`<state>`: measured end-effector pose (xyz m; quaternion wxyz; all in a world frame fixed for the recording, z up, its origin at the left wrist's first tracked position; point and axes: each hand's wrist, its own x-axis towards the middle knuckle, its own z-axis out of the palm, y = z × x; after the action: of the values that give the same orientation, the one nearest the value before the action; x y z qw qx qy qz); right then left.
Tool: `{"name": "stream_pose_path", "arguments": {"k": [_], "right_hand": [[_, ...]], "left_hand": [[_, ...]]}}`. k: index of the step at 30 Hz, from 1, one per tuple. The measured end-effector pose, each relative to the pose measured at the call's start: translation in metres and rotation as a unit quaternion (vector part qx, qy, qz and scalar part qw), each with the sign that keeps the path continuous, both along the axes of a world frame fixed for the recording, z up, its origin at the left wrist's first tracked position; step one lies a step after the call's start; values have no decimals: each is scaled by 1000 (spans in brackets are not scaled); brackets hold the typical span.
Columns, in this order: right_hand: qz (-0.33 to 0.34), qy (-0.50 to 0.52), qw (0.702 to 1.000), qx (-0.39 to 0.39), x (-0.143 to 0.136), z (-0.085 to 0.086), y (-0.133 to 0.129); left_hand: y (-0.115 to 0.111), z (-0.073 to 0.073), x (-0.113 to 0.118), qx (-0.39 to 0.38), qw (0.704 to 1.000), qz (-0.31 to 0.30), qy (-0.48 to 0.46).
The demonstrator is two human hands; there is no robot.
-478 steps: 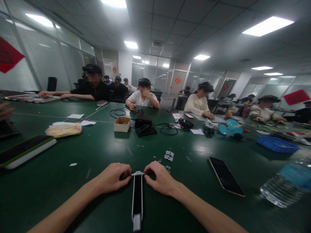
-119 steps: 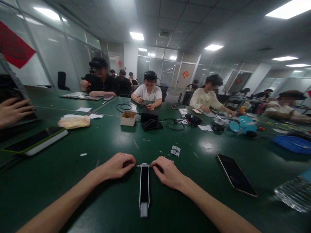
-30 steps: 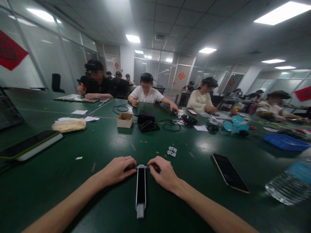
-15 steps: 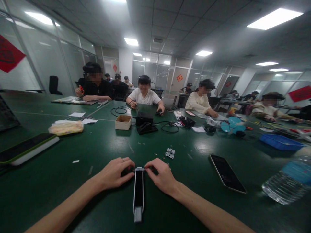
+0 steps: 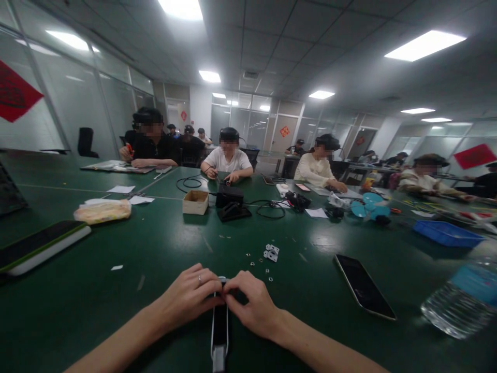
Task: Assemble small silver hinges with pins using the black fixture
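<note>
A long, narrow device with a black face and a pale frame (image 5: 220, 326) lies on the green table, its far end between my hands. My left hand (image 5: 190, 292) is over its left side, thumb and fingers pinched together near the far end. From the right, my right hand (image 5: 252, 300) meets it there, fingertips also pinched. Whatever is between the fingertips is too small to make out. Beyond my right hand lie small metal plates (image 5: 271, 253) and several small nuts or rings (image 5: 267, 271).
A phone (image 5: 365, 286) and a water bottle (image 5: 462, 298) lie to the right, a blue tray (image 5: 446, 233) behind them. Further off are an open box (image 5: 195, 202), a black device (image 5: 231, 202) and a wrapped packet (image 5: 103, 210). Several people sit across the table.
Both hands have come together over the device's far end, where they were at its two sides. The view has tilted up slightly. The person opposite has drawn one hand inward.
</note>
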<state>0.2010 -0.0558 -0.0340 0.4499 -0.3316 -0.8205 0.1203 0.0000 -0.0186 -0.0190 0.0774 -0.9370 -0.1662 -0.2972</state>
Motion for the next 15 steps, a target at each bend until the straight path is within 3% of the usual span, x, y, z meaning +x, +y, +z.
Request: {"name": "stream_pose_path", "arguments": {"k": [7, 15], "right_hand": [[-2, 9, 1000, -14, 2, 2, 0], [-12, 3, 1000, 6, 5, 3, 2]], "left_hand": [[-3, 5, -1, 12, 1000, -8, 2], [4, 3, -3, 28, 999, 27, -8]]}}
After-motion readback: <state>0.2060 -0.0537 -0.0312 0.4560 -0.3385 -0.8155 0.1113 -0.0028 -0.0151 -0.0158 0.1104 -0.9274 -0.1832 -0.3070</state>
